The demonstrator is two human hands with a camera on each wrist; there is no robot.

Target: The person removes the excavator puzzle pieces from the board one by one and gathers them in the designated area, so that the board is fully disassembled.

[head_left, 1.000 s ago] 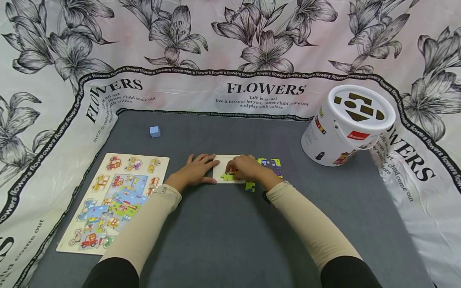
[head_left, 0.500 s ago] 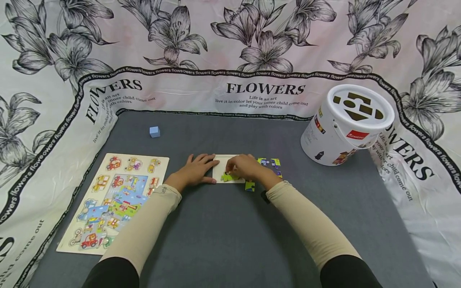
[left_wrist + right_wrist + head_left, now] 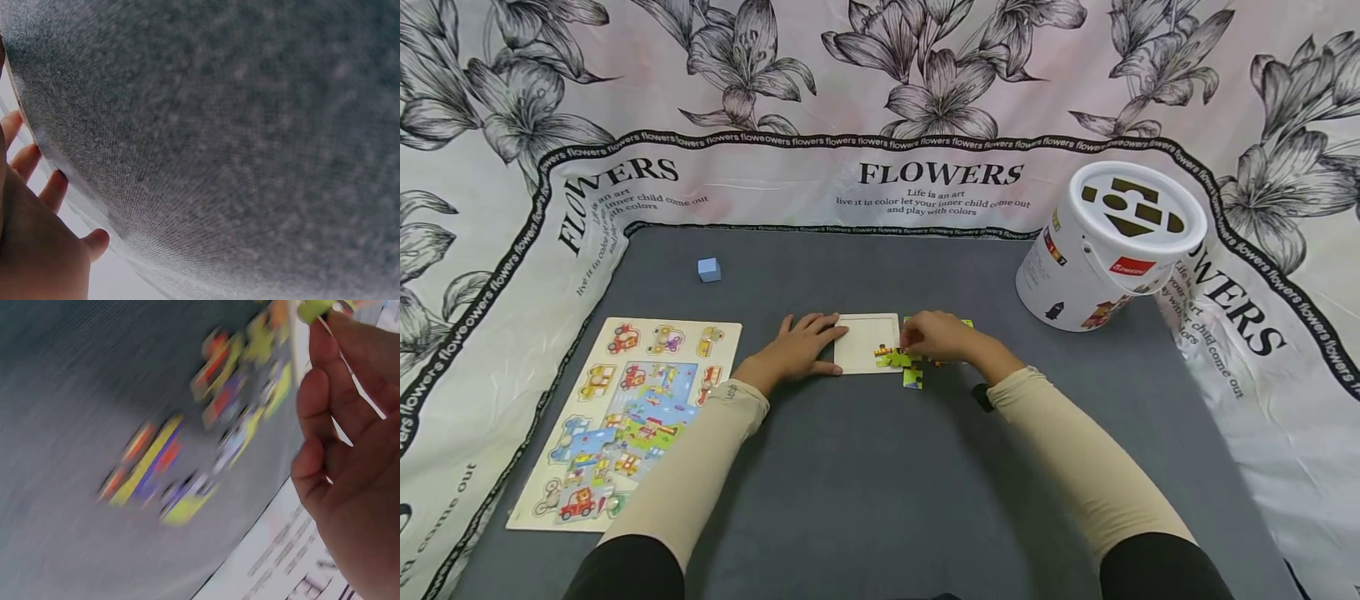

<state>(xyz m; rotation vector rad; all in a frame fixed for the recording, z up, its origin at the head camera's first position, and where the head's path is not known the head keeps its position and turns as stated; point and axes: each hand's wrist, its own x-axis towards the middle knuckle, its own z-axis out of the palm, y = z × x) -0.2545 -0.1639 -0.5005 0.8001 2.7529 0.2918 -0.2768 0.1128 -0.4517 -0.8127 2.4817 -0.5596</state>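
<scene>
A small pale puzzle tray (image 3: 859, 340) lies on the grey table in the head view. My left hand (image 3: 797, 350) rests at its left edge, fingers spread and fairly straight. At the tray's right edge my right hand (image 3: 942, 337) pinches a lime-green jigsaw piece (image 3: 892, 359). The right wrist view shows that green piece (image 3: 314, 309) at the tips of thumb and forefinger, beside the tray's edge. Several loose jigsaw pieces (image 3: 147, 465), blurred there, lie on the table under the right hand. In the head view the hand covers most of them, but one piece (image 3: 913, 379) shows below the tray's corner.
A large wooden vehicle puzzle board (image 3: 718, 332) with picture pieces on it lies at the left, partly under the left forearm. A blue cube (image 3: 709, 269) sits at the back left. The white lidded bucket (image 3: 1075, 275) stands at the back right.
My right hand has drawn back to the right with the green jigsaw piece, from the tray's middle to its right edge. The left hand stays at the tray. The head view has shifted slightly.
</scene>
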